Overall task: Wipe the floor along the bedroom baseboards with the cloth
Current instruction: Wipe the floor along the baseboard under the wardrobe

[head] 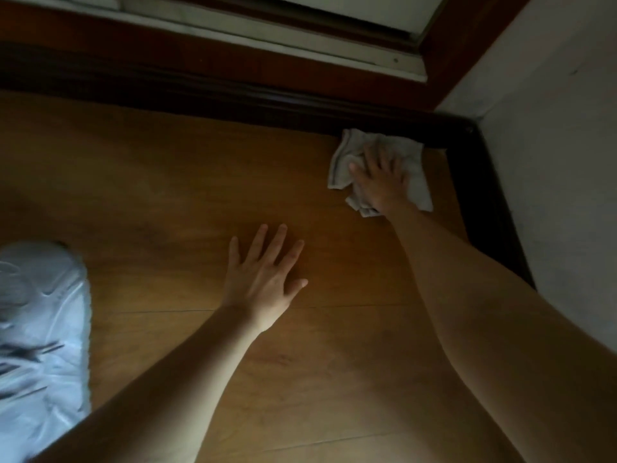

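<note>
A crumpled grey-white cloth (345, 158) lies on the wooden floor (167, 182) in the room's corner, its far edge touching the dark baseboard (233, 95). My right hand (380, 178) presses flat on top of the cloth, fingers spread and pointing toward the corner. My left hand (263, 279) rests flat on the bare floor nearer to me, fingers apart, holding nothing.
The dark baseboard turns at the corner (467, 132) and runs down the right along a white wall (551, 162). A sliding door track (267, 31) sits above the far baseboard. A white shoe (40, 329) is at the left edge.
</note>
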Demonstrator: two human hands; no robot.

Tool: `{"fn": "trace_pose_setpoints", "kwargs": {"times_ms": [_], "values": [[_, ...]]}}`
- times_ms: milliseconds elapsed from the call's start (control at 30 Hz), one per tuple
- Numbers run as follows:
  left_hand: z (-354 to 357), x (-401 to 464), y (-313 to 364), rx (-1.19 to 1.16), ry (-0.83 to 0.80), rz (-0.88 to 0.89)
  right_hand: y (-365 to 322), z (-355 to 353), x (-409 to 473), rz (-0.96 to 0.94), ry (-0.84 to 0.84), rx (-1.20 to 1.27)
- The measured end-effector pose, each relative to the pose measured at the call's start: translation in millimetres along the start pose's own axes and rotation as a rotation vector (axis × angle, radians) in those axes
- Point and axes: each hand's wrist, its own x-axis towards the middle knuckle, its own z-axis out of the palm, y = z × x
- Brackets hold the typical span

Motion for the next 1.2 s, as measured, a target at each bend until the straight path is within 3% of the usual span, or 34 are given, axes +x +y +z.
{"fn": "trace_pose_setpoints", "kwargs": {"times_ms": [100, 300, 367, 467, 533, 600, 700, 833, 900, 1000, 1067, 1200], "values": [[-3, -12, -29, -0.044, 0.034, -0.112, -32, 6, -6, 0.043, -0.012, 0.051], [1, -47, -89, 0.007, 0.06, -0.29, -190, 44, -24, -0.313, -0.053, -0.021], [2, -60, -102, -0.022, 0.063, -0.312, -196, 47, -23, -0.374, -0.037, -0.075], [2, -73, -115, -0.031, 0.07, -0.298, -137, 35, -7, -0.494, -0.012, -0.415], [-1, -77, -121, -0.049, 0.116, -0.323, -87, 21, -5, -0.415, 0.004, -0.47], [-2, -75, -129, -0.083, 0.124, -0.371, -54, 9, -11, -0.229, -0.013, -0.358], [-1, -73, -137, -0.09, 0.1, -0.388, -65, 13, -15, -0.041, 0.034, -0.157], [6, -73, -141, -0.076, 0.018, -0.393, -165, 46, -13, -0.396, 0.033, -0.415], [6, -73, -141, -0.075, -0.011, -0.395, -237, 64, -23, -0.596, 0.025, -0.35], [6, -74, -140, -0.068, -0.022, -0.398, -299, 67, -39, -0.673, -0.062, -0.168], [6, -75, -139, -0.062, -0.032, -0.398, -280, 59, -40, -0.632, -0.046, -0.141], [5, -74, -140, -0.1, -0.027, -0.389, -148, 41, -21, -0.545, 0.063, -0.456]]}}
